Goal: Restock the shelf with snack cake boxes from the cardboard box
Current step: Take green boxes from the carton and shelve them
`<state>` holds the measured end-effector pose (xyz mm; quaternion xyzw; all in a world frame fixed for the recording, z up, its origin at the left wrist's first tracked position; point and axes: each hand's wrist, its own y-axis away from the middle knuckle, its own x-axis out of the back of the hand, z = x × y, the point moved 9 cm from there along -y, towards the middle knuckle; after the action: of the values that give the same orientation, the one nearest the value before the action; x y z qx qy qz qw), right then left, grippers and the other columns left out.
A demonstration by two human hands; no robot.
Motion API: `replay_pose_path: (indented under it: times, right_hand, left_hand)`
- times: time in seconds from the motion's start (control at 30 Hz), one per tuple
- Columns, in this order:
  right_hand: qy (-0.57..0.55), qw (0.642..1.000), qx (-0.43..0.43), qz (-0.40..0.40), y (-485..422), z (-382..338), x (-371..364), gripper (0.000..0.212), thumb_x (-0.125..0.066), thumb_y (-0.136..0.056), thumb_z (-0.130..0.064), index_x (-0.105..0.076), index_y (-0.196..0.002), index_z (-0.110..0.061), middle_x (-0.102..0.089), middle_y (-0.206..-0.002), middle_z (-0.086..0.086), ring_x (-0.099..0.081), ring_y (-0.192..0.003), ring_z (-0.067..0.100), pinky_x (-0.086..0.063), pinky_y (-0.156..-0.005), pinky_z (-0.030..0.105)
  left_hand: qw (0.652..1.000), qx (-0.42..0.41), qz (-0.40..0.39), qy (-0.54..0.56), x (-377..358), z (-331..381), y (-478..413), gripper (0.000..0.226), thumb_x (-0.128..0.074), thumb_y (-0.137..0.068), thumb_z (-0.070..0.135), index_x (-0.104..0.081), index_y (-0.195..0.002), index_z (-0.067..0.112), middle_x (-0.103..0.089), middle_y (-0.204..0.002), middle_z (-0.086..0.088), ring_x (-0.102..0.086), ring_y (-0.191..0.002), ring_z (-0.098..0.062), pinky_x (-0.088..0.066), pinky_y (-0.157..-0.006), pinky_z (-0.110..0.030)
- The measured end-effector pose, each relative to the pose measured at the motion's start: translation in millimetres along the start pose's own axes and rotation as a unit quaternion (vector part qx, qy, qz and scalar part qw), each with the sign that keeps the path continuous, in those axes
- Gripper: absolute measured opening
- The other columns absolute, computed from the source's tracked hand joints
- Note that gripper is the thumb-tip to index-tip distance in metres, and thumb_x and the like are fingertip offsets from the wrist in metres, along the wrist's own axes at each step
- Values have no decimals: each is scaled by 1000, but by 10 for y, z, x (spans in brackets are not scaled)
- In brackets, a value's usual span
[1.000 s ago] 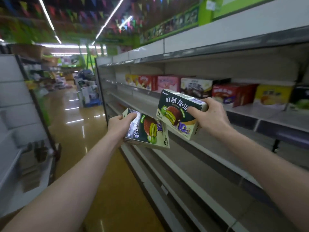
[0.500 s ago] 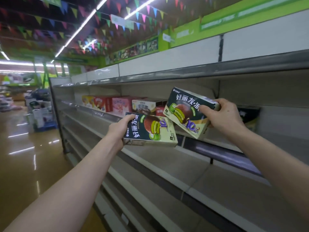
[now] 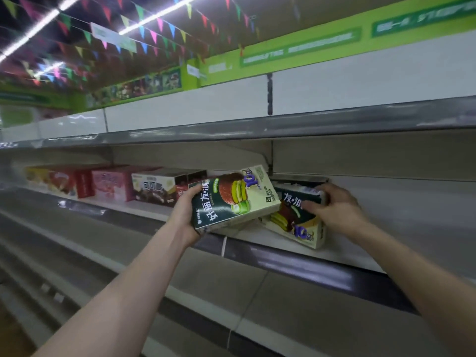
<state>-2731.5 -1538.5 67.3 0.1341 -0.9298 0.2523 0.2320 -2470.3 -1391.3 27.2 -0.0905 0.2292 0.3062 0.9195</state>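
Two dark green and cream snack cake boxes are at the shelf (image 3: 334, 256). My left hand (image 3: 184, 215) grips one box (image 3: 231, 199) by its left end and holds it tilted in the air at the shelf's front edge. My right hand (image 3: 332, 207) holds the other box (image 3: 293, 215), which rests tilted on the shelf board, partly behind the first. The cardboard box is not in view.
A row of snack boxes, yellow (image 3: 34, 175), red (image 3: 69, 182), pink (image 3: 110, 184) and brown (image 3: 154, 188), stands on the same shelf to the left. A grey shelf edge (image 3: 257, 130) runs overhead. Bare lower shelves (image 3: 244, 300) step out below my arms.
Both hands have moved up and in toward the shelf. The right hand's box now rests on the shelf board; the left hand's box has come up to the shelf edge in front of it.
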Motion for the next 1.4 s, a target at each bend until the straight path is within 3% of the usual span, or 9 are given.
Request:
replay_pose_path:
  times: [0.13,0.3,0.43,0.57,0.67,0.73,0.93,1.23,1.4]
  right_hand:
    - [-45,999,3,1,-35,76,-14,43,-80,-75,-22,-55,-109,-32,-65,-110,1,-65,-96,23,-55,-86,44]
    - [-43,998,32,39,-9,66,-6,41,-75,-80,-13,-53,-105,-37,-64,-105,-2,-65,-94,19,-56,-83,42]
    - [-22,999,33,32,-56,72,-19,37,-70,-84,-11,-61,-117,-25,-65,-108,1,-64,-98,19,-55,-86,42]
    - [38,999,18,16,-114,55,-23,33,-66,-87,-15,-62,-120,-20,-67,-113,4,-64,-99,19,-55,-86,40]
    - [52,999,-3,14,-91,86,-75,44,-66,-87,-16,-53,-129,-25,-65,-114,0,-64,-102,21,-54,-89,41]
    - [25,999,-48,2,-32,209,-173,52,-67,-88,-16,-44,-133,-26,-62,-109,-2,-65,-99,22,-54,-86,37]
    - [-80,988,-128,8,-198,444,-206,20,-63,-89,-4,-58,-108,-6,-69,-101,17,-69,-89,34,-56,-80,55]
    - [-8,994,-101,41,-606,510,-307,10,-56,-91,-8,-61,-87,-16,-69,-104,18,-66,-94,35,-54,-84,53]
    - [60,990,-79,99,-636,503,-266,16,-53,-92,-6,-64,-102,-1,-68,-103,17,-63,-92,31,-45,-68,29]
  left_hand:
    - [998,19,-42,38,-280,-94,-232,30,-46,-96,36,-65,-91,14,-72,-77,-10,-70,-63,-25,-58,-59,-39]
    - [992,44,-93,78,-636,-223,-439,33,-43,-96,37,-65,-95,12,-73,-81,-14,-71,-65,-28,-59,-61,-42]
    - [988,56,-114,93,-776,-300,-571,35,-42,-96,38,-65,-94,12,-73,-79,-14,-71,-64,-28,-60,-60,-43]
    - [985,74,-121,103,-805,-419,-647,35,-43,-95,39,-66,-92,12,-72,-78,-13,-70,-64,-27,-54,-76,-39]
    - [981,91,-121,117,-774,-474,-686,34,-46,-93,40,-66,-100,13,-70,-91,-13,-67,-80,-30,-49,-86,-43]
    - [981,96,-118,119,-746,-478,-726,35,-46,-93,40,-65,-106,14,-68,-96,-14,-65,-84,-31,-49,-86,-43]
    - [981,109,-107,119,-696,-452,-846,39,-43,-96,40,-64,-114,12,-72,-92,-17,-70,-76,-31,-58,-67,-47]
    - [979,86,-149,112,-914,-415,-978,39,-38,-98,39,-66,-99,11,-74,-77,-14,-71,-61,-27,-59,-55,-40]
    - [980,68,-148,112,-913,-548,-1070,37,-40,-97,40,-68,-96,15,-74,-79,-11,-69,-72,-27,-54,-72,-38]
